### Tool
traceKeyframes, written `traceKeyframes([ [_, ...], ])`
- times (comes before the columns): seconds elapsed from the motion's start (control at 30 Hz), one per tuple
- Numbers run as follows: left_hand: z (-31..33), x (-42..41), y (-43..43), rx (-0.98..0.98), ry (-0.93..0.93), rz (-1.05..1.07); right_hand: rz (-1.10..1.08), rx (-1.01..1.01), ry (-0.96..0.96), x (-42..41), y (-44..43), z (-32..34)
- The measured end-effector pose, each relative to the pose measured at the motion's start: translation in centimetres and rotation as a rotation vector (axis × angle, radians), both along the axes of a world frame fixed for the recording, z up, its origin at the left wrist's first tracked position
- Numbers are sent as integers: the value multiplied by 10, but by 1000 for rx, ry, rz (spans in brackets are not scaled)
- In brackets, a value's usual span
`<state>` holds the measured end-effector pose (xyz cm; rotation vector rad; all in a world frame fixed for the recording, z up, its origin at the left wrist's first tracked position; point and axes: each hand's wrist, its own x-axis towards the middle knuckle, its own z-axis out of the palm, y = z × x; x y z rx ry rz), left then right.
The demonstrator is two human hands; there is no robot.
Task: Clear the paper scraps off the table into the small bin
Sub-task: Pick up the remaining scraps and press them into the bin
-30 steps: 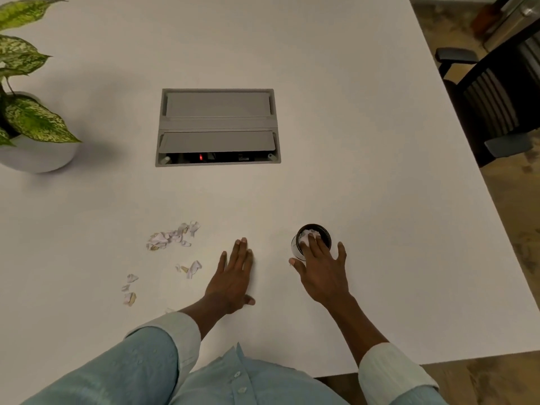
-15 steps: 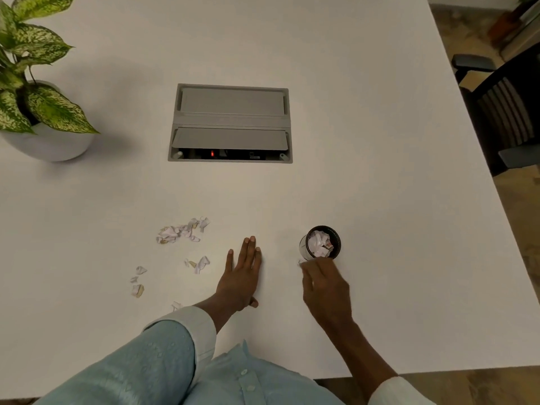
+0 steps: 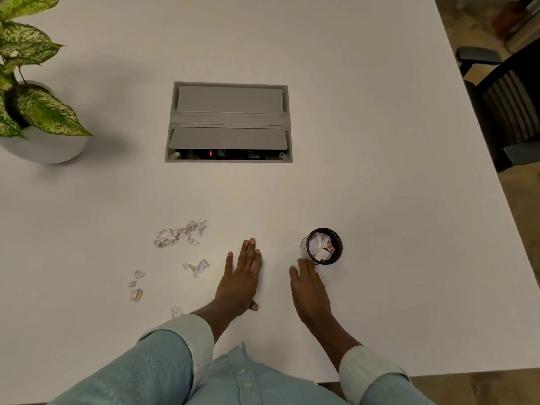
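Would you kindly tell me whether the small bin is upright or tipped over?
Upright: the small bin stands on its base on the table, round opening facing up, crumpled paper scraps sitting inside it.

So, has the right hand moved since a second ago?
Yes: the right hand pulled back toward the person, from over the small bin to just short of it.
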<state>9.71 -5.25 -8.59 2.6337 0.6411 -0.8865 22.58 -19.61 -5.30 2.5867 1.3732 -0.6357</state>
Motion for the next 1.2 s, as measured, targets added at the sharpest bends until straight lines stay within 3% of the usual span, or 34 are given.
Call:
traceKeyframes([
  [0.33, 3, 1, 0, 13, 16, -16, 91, 75, 50, -1, -10, -7],
  [0.53, 3, 0, 1, 36, 4, -33, -81, 607, -6, 0, -5, 25],
  [0.63, 5, 0, 1, 51, -2, -40, -226, 743, -102, 25, -6, 45],
  [0.77, 10, -2, 2, 43, -21, -37, -366, 716, -145, 63, -6, 57],
  [0.97, 15, -6, 6, -20, -77, 10, -355, 519, -72, 76, -3, 53],
  [1.2, 22, -40, 10, -76, -274, 142, -212, 743, -23, 30, -1, 46],
])
